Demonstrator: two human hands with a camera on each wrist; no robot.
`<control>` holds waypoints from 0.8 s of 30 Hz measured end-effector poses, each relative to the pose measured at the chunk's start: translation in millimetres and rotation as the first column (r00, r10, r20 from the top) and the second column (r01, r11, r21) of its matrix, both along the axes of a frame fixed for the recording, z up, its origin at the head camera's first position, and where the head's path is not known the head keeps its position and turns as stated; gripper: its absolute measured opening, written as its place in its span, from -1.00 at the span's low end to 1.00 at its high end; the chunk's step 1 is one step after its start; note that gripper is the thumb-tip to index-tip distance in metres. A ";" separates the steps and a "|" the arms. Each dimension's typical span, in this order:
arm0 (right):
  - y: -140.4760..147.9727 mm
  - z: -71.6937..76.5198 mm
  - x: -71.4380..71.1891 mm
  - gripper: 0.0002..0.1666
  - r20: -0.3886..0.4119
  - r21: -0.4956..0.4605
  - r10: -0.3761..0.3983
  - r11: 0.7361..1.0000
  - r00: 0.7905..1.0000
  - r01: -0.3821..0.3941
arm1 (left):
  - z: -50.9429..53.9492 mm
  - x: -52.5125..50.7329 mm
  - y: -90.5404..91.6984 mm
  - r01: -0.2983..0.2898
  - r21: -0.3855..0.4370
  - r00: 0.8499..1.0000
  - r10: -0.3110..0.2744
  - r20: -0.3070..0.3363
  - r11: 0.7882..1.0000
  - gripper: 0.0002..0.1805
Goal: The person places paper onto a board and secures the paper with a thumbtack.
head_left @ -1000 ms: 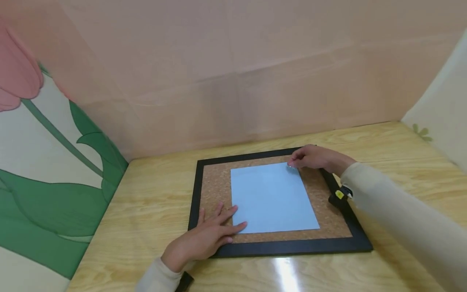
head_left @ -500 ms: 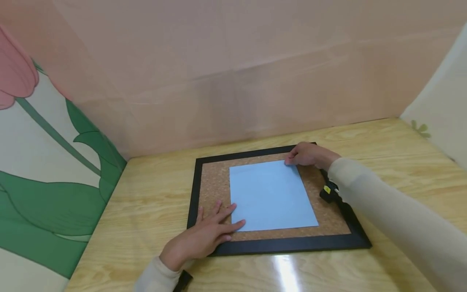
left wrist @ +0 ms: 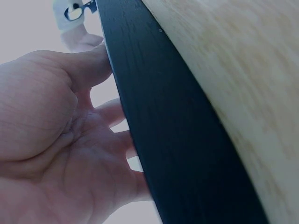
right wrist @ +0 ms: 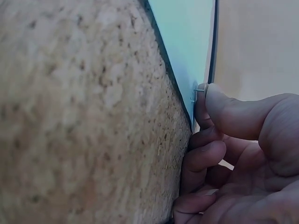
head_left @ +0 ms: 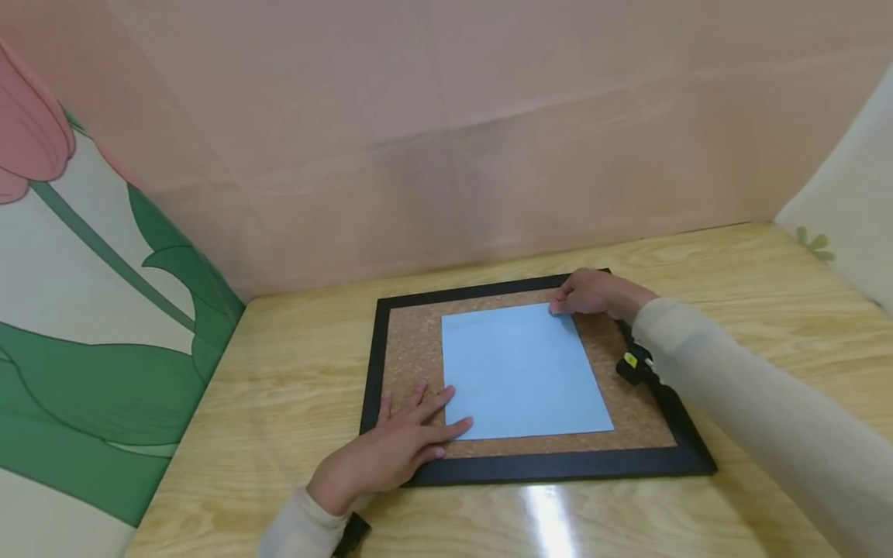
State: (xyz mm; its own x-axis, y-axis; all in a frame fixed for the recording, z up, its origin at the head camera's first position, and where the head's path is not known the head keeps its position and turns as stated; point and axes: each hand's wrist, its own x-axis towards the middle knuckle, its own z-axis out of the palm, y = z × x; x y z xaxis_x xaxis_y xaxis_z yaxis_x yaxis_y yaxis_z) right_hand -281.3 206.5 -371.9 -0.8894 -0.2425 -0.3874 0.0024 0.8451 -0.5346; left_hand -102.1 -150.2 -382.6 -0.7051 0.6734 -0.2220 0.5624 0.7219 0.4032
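A light blue sheet of paper (head_left: 523,372) lies flat on a cork board (head_left: 412,333) with a black frame (head_left: 558,466). My left hand (head_left: 391,449) rests with spread fingers on the lower left of the board, two fingertips on the paper's edge. In the left wrist view the palm of the left hand (left wrist: 79,135) shows beside the black frame, its fingertips hidden behind it. At the paper's upper right corner my right hand (head_left: 593,293) pinches a push pin (right wrist: 200,90) between thumb and index finger. Its thin metal point is at the paper; its head is mostly hidden by the fingers.
The board lies on a wood-grain table (head_left: 300,372). Behind stands a pinkish sheet-covered wall (head_left: 446,155), with a tulip-patterned panel (head_left: 91,372) at left and a pale panel (head_left: 851,209) at right.
My right hand has shifted slightly left onto the paper's corner, its forearm swinging inward. The left hand and the paper stay in place; the head view has moved a little.
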 end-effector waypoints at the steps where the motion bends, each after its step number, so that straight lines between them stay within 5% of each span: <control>1: -0.2 0.5 0.5 -0.71 -0.001 0.002 0.001 1.000 1.000 -0.001 | 0.1 0.1 0.0 0.002 0.000 1.000 -0.002 -0.002 1.000 -0.45; 24: -6.3 -3.1 -0.5 -0.77 0.000 0.048 -0.049 0.998 0.999 0.049 | 1.1 2.6 -0.3 -0.009 -0.005 1.000 0.009 0.010 1.000 -0.44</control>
